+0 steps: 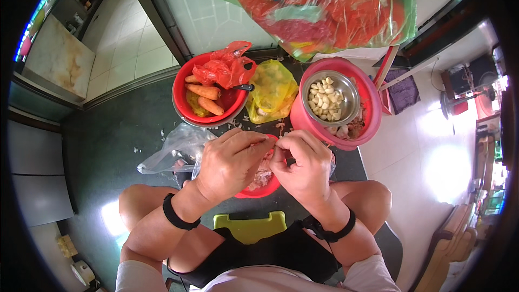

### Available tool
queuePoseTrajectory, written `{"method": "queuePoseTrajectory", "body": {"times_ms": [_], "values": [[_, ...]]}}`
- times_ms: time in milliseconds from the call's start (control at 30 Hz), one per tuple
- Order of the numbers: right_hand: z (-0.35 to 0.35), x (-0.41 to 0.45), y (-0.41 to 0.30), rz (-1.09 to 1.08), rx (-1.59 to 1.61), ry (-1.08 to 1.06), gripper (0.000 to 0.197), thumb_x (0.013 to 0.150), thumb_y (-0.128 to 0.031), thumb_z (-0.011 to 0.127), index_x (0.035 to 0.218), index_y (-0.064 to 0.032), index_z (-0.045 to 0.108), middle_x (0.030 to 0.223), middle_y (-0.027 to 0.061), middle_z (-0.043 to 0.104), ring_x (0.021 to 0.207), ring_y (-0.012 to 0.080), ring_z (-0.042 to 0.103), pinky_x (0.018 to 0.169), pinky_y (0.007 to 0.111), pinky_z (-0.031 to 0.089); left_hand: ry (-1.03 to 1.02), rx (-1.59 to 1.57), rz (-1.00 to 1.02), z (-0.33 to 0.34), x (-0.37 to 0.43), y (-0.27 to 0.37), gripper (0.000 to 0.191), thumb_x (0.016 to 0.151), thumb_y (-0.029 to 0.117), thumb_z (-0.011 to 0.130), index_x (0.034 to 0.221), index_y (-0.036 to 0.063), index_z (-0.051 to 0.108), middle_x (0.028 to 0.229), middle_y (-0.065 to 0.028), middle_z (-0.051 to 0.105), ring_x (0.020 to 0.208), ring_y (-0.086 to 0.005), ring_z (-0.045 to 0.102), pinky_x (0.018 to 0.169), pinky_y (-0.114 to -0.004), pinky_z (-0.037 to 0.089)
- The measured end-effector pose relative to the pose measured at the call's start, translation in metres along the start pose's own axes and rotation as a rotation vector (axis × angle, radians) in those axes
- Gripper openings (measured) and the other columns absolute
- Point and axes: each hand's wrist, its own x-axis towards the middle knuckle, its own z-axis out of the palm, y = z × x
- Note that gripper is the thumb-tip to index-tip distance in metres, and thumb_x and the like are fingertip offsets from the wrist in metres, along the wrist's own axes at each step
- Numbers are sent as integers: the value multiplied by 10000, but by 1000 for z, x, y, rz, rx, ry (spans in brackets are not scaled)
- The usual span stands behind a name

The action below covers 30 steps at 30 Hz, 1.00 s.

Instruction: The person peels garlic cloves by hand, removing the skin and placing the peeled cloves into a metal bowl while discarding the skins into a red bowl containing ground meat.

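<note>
My left hand (231,164) and my right hand (304,162) meet at the fingertips above a red plastic bowl (263,192) of pale peelings (261,176). Fingers and thumb of each are pinched together; whether something small sits between them is hidden. Beyond my right hand, a steel bowl (352,101) of peeled garlic cloves (325,99) rests in a pink bucket (302,113) with scraps. A yellow plastic bag (272,89) with what look like garlic bulbs lies ahead. Ahead of my left hand, a red basin (181,105) holds carrots (204,90), a red plastic bag (223,67) and a black-handled knife (244,87).
A clear plastic bag (170,152) lies left of my left hand. A large bag of coloured plastic bags (332,16) hangs at the top. A yellow-green stool (250,227) is between my legs. Small peel bits dot the dark floor (109,146).
</note>
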Motion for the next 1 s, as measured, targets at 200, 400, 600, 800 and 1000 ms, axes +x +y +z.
{"method": "queuePoseTrajectory", "body": {"times_ms": [200, 400, 600, 800, 1000], "values": [[0, -1, 4, 346, 412, -66, 156, 795, 84, 706, 871, -18, 617, 826, 42, 626, 673, 127, 611, 602, 254, 497, -15, -306, -282, -2, 4, 11, 227, 816, -45, 778, 1034, 12, 756, 1011, -108, 739, 865, -243, 744, 722, -331, 618], [-10, -1, -1, 677, 826, -132, 69, 902, 58, 640, 914, 4, 599, 872, 12, 618, 743, 47, 569, 632, 221, 464, -9, -1191, -728, -2, -2, 7, 193, 985, -46, 672, 1173, -23, 703, 1084, -102, 749, 950, -151, 720, 841, -294, 596], [-13, 0, -1, 280, 591, -144, 109, 808, 42, 640, 887, -7, 583, 843, 94, 605, 676, 187, 564, 600, 292, 446, 24, -1477, -863, -5, 1, 7, 201, 999, -12, 665, 1199, 3, 675, 1094, -108, 747, 960, -163, 729, 839, -292, 604], [-14, 5, -1, 171, 505, -119, 105, 809, 48, 634, 882, -9, 584, 839, 94, 610, 683, 186, 565, 614, 288, 450, -71, -1203, -786, -7, 0, 6, 210, 995, -29, 662, 1202, 4, 678, 1093, -78, 740, 923, -111, 714, 799, -253, 591], [-12, -8, 6, 404, 808, -124, 86, 889, 69, 571, 947, 5, 566, 935, 69, 584, 749, 108, 565, 674, 248, 468, -163, -1075, -744, -11, 6, 9, 222, 990, -38, 667, 1210, -8, 664, 1086, -75, 737, 875, -82, 699, 710, -229, 579]]}}
